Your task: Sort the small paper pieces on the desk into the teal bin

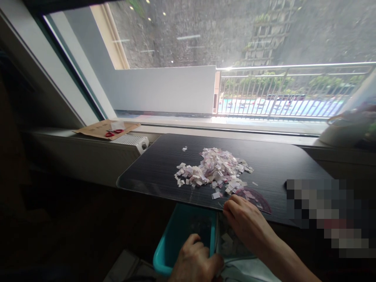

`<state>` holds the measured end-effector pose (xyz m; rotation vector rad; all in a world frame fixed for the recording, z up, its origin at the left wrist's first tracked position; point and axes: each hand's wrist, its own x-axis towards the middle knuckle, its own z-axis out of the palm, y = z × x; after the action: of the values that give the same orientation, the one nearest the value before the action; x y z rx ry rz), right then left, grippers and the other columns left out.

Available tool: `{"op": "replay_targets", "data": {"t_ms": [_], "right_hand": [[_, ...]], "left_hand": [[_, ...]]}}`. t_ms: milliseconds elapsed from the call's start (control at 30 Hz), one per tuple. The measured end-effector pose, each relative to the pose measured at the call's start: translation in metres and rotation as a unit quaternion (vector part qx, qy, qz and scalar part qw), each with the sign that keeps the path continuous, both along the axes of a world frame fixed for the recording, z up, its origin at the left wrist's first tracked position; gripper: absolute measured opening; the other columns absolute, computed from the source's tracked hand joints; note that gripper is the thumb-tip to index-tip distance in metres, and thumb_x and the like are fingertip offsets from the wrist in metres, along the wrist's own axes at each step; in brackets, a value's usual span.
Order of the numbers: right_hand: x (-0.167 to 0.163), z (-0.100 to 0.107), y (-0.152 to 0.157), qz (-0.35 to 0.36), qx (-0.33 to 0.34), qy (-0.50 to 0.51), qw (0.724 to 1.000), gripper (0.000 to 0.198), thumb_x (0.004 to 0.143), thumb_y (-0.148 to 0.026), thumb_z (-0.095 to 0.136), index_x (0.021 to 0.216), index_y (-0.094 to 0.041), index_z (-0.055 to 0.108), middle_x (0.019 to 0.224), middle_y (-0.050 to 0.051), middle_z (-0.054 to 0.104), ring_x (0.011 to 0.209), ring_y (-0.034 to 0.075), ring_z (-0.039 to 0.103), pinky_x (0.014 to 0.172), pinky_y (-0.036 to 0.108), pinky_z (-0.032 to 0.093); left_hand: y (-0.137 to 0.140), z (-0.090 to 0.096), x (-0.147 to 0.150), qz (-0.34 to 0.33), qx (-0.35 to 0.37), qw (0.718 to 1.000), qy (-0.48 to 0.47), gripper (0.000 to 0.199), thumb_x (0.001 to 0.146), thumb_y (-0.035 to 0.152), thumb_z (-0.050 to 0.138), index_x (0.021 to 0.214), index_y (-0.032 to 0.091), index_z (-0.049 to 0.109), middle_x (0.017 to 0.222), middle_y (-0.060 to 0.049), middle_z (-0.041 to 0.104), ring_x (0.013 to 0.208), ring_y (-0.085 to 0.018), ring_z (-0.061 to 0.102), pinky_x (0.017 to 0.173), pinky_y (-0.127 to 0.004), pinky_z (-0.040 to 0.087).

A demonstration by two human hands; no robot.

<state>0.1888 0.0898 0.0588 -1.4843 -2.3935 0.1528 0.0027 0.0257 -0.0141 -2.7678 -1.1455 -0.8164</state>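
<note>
Small paper scraps (217,166) lie heaped on a dark tabletop (158,156), mostly pale with pink and lilac tints. My right hand (245,217) is at the table's front edge, fingers curled closed at the near left end of a see-through pinkish protractor (261,199). Some scraps show at the protractor. Below the edge, my left hand (195,258) grips the right rim of a teal plastic bin (163,250), fingers over the inside and thumb on the outer side. The bin's inside is dark, and its contents are hard to make out.
Red-handled scissors (114,133) lie on a brown envelope (96,128) on the ledge at left, beside a white radiator (133,143). A large window with a railing (282,92) outside stands behind the table. A pixelated patch covers the table's right side.
</note>
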Motion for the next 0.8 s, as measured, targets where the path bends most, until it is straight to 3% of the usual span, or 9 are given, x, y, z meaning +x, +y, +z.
{"op": "replay_targets", "data": {"t_ms": [200, 400, 500, 633, 800], "right_hand": [[0.000, -0.003, 0.002, 0.032, 0.017, -0.010, 0.999, 0.018, 0.089, -0.011, 0.046, 0.075, -0.019, 0.054, 0.080, 0.002, 0.058, 0.073, 0.018, 0.056, 0.067, 0.031, 0.042], [0.015, 0.003, 0.007, -0.026, 0.028, 0.045, 0.998, 0.016, 0.089, -0.013, 0.048, 0.075, -0.019, 0.055, 0.079, 0.002, 0.057, 0.076, 0.018, 0.056, 0.071, 0.030, 0.042], [0.026, 0.006, 0.002, -0.017, 0.014, 0.061, 0.998, 0.016, 0.090, -0.015, 0.047, 0.080, -0.020, 0.058, 0.083, 0.002, 0.059, 0.080, 0.017, 0.056, 0.073, 0.030, 0.043], [0.031, 0.003, -0.008, -0.007, 0.014, 0.050, 0.999, 0.010, 0.080, -0.015, 0.063, 0.086, -0.022, 0.060, 0.088, 0.001, 0.059, 0.085, 0.019, 0.056, 0.074, 0.031, 0.043], [0.026, 0.001, -0.004, -0.019, 0.018, 0.041, 0.999, 0.012, 0.076, -0.015, 0.068, 0.076, -0.021, 0.057, 0.081, 0.000, 0.059, 0.082, 0.019, 0.054, 0.072, 0.029, 0.042]], "left_hand": [[0.001, 0.002, 0.001, -0.002, -0.015, 1.000, 0.012, 0.021, 0.078, 0.042, 0.054, 0.070, 0.022, 0.057, 0.050, 0.003, 0.047, 0.050, -0.014, 0.042, 0.070, -0.031, 0.038], [0.001, 0.002, 0.000, -0.005, -0.027, 0.999, 0.031, 0.018, 0.076, 0.039, 0.056, 0.072, 0.022, 0.059, 0.052, 0.003, 0.047, 0.052, -0.014, 0.043, 0.071, -0.031, 0.037], [0.002, 0.004, 0.001, -0.006, -0.042, 0.998, 0.045, 0.018, 0.074, 0.039, 0.059, 0.072, 0.022, 0.059, 0.053, 0.003, 0.049, 0.053, -0.014, 0.045, 0.072, -0.031, 0.038], [0.001, 0.009, 0.003, 0.007, -0.068, 0.996, 0.061, 0.015, 0.070, 0.036, 0.064, 0.073, 0.022, 0.059, 0.055, 0.003, 0.054, 0.055, -0.014, 0.048, 0.073, -0.032, 0.038], [0.000, 0.008, 0.003, 0.007, -0.071, 0.996, 0.059, 0.015, 0.070, 0.035, 0.065, 0.073, 0.022, 0.060, 0.056, 0.003, 0.055, 0.056, -0.014, 0.050, 0.075, -0.032, 0.039]]}}
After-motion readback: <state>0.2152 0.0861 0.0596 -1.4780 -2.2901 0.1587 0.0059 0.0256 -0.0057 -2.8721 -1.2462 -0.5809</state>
